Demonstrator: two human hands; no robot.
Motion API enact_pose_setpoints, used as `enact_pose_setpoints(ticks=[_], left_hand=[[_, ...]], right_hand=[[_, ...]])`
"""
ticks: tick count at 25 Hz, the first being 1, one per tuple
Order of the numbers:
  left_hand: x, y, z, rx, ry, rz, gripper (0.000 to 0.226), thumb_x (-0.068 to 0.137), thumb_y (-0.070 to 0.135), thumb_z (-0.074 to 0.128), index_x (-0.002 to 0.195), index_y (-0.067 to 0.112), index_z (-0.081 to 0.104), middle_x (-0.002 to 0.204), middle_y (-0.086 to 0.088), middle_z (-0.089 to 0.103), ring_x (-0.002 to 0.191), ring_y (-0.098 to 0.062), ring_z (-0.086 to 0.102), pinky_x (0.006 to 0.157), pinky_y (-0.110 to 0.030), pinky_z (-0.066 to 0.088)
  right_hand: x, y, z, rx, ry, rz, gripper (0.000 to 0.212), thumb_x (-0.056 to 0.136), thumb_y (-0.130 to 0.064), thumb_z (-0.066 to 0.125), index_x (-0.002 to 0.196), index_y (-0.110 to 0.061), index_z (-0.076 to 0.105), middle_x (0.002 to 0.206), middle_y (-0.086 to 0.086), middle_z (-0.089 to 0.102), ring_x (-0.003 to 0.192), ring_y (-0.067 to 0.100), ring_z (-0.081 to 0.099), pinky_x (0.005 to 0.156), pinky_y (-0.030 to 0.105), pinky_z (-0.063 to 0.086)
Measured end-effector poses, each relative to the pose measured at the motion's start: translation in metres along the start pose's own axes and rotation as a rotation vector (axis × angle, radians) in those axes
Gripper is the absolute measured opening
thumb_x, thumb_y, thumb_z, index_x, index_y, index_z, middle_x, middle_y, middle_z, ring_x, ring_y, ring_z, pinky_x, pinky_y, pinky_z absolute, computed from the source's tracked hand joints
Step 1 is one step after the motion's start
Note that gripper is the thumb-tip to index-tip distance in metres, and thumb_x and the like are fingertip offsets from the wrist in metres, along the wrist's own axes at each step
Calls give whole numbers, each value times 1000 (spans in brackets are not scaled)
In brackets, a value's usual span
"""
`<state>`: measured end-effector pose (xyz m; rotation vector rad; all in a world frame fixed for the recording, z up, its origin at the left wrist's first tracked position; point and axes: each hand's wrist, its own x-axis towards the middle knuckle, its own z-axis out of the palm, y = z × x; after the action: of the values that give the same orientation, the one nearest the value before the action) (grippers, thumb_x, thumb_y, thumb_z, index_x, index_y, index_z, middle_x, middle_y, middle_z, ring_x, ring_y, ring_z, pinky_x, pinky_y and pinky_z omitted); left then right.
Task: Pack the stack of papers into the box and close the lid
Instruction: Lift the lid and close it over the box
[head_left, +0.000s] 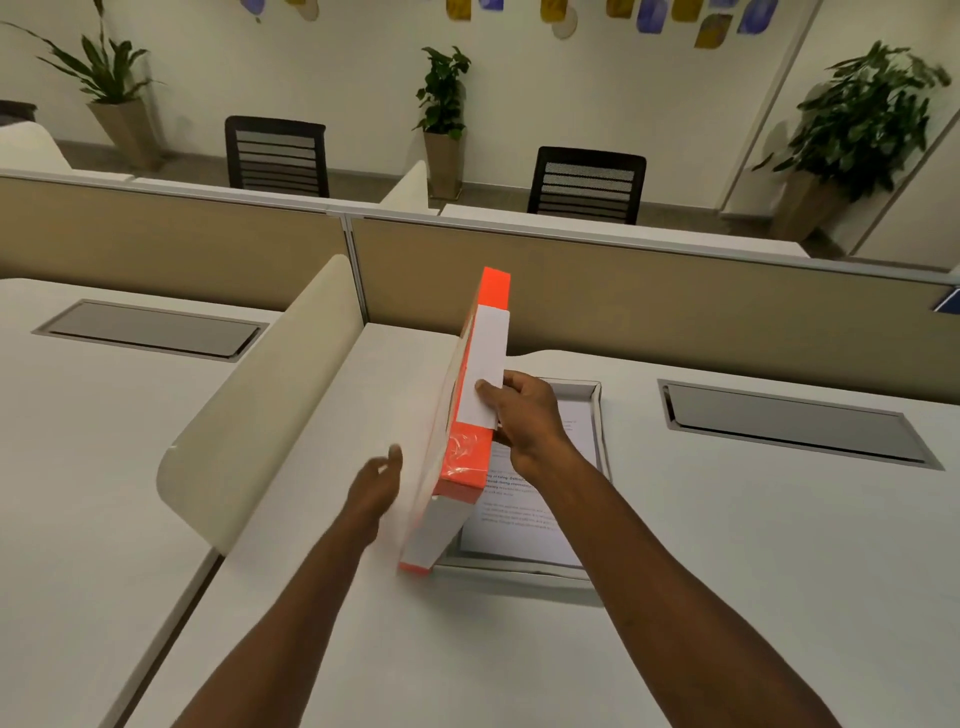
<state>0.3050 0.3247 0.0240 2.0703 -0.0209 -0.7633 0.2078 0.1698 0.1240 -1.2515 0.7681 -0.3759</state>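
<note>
The counter was seen carrying the open box, a shallow white tray lying just in front of the person, slightly right of centre. Inside it the stack of papers was lying flat, printed side up, so the packing was judged done and only the closing left.

The lid, orange-edged with a white label, was held on edge at the left side of the box, nearly upright. Its long axis ran away from the person, roughly in line with the long axis of the box, and its near bottom corner rested at the near left corner of the box. The box therefore lay to the right of the lid, and the closing was judged to call for a tilt rightward and down.

The right hand was clasped on the lid's upper edge, thumb on the label, nearer the box. The left hand was spread flat against the lid's outer face, grasping nothing.
</note>
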Motion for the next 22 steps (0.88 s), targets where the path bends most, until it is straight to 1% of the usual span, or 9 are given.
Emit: enact_pose_setpoints(ticks=[2,5,6,10,13,16,17,19,22], left_hand=[[2,-19,15,80,-12,8,67,103,55,29,135,2,55,140,-22,57,123,-37,57,107,-46,45],[2,-18,27,-4,-66,27,64,102,56,32,115,1,62,106,-21,68,83,-32,65,83,-43,56],[4,-16,29,-24,-79,10,65,102,57,32,112,0,62,100,-22,68,80,-32,64,80,-43,56],[15,-20,33,-21,-45,28,56,101,52,40,99,2,68,92,-13,64,94,-38,62,85,-41,51],[17,-22,40,-45,-36,133,41,100,44,47,112,13,72,105,-4,66,97,-26,59,88,-37,48],[11,-18,44,-88,-56,235,39,100,49,47,119,23,69,120,-1,66,106,-23,58,92,-38,47],[10,-18,46,-109,-91,236,48,99,54,46,132,23,61,132,-2,61,117,-26,56,101,-43,46],[3,-18,50,-133,-197,221,78,91,69,44,154,25,35,158,-1,39,141,-30,42,115,-50,35],[-14,-14,57,-114,-335,234,124,55,99,36,159,35,11,167,4,20,150,-31,28,119,-52,27]], right_hand=[[0,2,-11,18,10,9,28,98,-20,63,123,-9,63,117,8,73,93,20,73,65,30,61],[2,8,-39,68,80,31,34,95,-17,66,127,-18,56,111,3,70,91,19,71,59,31,60],[2,11,-48,69,121,41,39,94,-18,68,128,-25,51,110,2,67,93,21,69,63,35,61],[6,27,-90,-153,328,28,56,84,-39,77,131,-24,51,125,6,62,106,30,66,91,52,58],[6,37,-119,-297,362,25,58,81,-42,79,130,-20,56,124,8,66,104,32,69,93,54,57],[8,53,-145,-376,324,37,52,89,-38,72,136,-20,58,123,7,68,103,30,69,92,52,58],[8,60,-154,-378,305,44,49,93,-37,67,138,-21,57,126,6,67,105,30,68,93,52,57],[8,74,-170,-370,266,68,43,99,-37,56,141,-26,54,130,5,66,104,29,68,92,49,57],[5,99,-185,-387,230,112,41,106,-35,41,145,-26,48,136,7,62,98,23,65,89,42,55]])
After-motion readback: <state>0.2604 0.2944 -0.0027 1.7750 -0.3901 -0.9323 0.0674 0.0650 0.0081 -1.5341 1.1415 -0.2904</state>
